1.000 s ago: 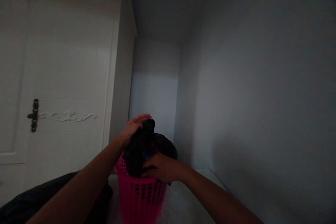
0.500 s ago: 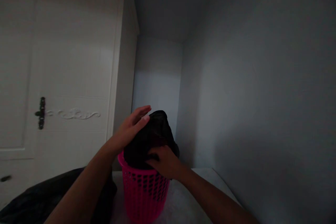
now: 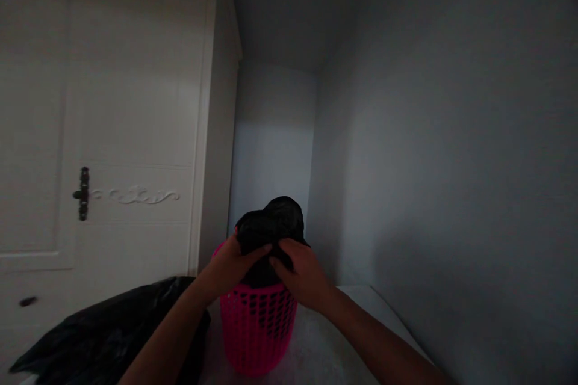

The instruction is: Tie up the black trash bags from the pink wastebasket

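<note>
Grey wall (image 3: 433,132) behind; bag (image 3: 273,225) between grips (image 3: 229,266) (image 3: 306,272).

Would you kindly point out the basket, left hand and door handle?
Basket (image 3: 257,337), head view: slatted side.
Left hand (image 3: 224,267), head view: its back.
Door handle (image 3: 83,194), head view: its middle.

A white wardrobe (image 3: 139,102) with scrollwork (image 3: 144,195) and a dark, ornate handle (image 3: 83,194) fills the left side; dim light leaves the plain greyish walls (image 3: 442,150) shadowy, darkest toward the upper edge.
</note>
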A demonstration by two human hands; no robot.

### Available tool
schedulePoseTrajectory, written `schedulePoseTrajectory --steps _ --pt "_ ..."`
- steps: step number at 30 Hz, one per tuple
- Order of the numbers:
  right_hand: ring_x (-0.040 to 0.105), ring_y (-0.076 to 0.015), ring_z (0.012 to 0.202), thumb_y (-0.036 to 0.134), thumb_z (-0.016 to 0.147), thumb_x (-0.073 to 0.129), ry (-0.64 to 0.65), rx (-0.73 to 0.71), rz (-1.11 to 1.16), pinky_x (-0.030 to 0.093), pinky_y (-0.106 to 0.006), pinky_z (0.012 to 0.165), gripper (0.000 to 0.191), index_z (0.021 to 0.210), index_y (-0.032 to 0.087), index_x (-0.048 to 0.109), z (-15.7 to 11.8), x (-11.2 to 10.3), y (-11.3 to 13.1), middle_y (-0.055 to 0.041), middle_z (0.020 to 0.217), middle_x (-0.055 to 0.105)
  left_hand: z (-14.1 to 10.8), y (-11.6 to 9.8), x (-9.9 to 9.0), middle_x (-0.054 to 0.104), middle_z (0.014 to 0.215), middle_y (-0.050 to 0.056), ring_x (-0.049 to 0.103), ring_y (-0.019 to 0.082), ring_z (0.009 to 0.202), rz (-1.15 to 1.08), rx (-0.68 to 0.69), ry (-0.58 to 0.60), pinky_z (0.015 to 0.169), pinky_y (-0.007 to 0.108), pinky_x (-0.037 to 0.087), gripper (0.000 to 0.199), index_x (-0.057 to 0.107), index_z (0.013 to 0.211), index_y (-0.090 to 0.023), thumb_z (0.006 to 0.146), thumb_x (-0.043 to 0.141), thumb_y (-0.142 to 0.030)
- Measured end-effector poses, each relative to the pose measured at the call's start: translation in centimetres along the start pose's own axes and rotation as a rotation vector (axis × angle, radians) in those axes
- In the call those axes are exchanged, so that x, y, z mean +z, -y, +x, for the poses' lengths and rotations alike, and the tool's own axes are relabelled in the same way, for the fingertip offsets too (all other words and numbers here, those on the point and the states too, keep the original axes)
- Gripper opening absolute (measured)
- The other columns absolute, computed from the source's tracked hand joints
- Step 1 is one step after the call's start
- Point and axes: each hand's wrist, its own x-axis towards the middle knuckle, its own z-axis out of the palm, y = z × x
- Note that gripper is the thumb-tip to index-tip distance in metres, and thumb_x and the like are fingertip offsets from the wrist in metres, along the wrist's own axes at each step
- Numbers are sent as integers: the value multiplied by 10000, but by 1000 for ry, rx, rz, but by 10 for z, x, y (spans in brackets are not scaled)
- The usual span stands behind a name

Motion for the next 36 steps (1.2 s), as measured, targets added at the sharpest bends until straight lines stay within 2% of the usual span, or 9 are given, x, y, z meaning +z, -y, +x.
schedulePoseTrajectory --steps 3,8,14,17,20,22,27,31,36 --pt "629 -235 983 101 800 628 -9 44 -50 491 -370 873 319 1098 215 638 -18 -10 -17 -74 1065 678 1 3 -2 814 1140 104 736 345 1127 59 58 -181 1044 528 564 383 754 1117 -211 838 685 -464" --pt "640 -225 869 139 894 521 -35 121 -105 493 -371 818 150 920 211 650 -37 -22 -52 -57 919 678 3 7 1 759 1297 124 621 330 1343 100 88 -420 1214 503 392 410 732 1171 -197 932 535 -467" --pt "606 -292 1030 373 976 478 -418 178 -131 467 -466 983 231 971 224 655 -6 -40 -73 -110 1024 678 4 6 7 758 1278 148 620 371 1338 -60 -64 -450 1201 539 397 426 711 1142 -189 909 597 -527" --pt "602 -322 1176 555 915 586 -473 445 25 430 -488 1073 442 1192 216 648 1 -40 -83 -150 1236 670 -7 0 7 746 1331 130 634 347 1336 -255 -184 -365 1188 500 438 496 686 1191 -210 819 762 -529" --pt "681 -320 1092 760 826 639 -284 893 470 501 -466 962 720 1301 219 632 -4 -29 -94 -164 1280 699 -17 -11 9 761 1306 108 697 314 1251 -489 -209 -306 1113 457 529 649 632 1230 -237 687 928 -433" --pt "718 -290 996 809 791 651 -163 1016 739 531 -418 881 739 1212 203 694 -6 -21 -98 -154 1196 752 -17 -17 10 790 1225 102 751 297 1139 -616 -210 -345 1031 446 589 730 598 1247 -243 631 977 -337" --pt "717 -285 980 568 700 836 -323 779 730 566 -425 893 521 990 141 759 15 -8 -100 -150 1041 791 -10 -14 6 829 1079 145 781 306 1067 -767 -341 -302 1028 433 595 574 724 1128 -158 639 965 -336" --pt "674 -277 1159 430 672 868 -427 628 650 490 -459 1088 568 1164 180 733 38 -11 -85 -111 1206 757 -11 0 1 821 1149 137 741 316 1180 -629 -248 -296 1108 473 545 505 765 1114 -166 770 854 -524" --pt "556 -287 1391 474 767 856 -329 168 634 407 -475 1202 763 1448 263 582 37 -22 -61 -112 1523 588 -4 5 4 813 1137 137 773 264 1100 -630 -342 -409 986 420 624 448 668 1263 -197 976 602 -534"
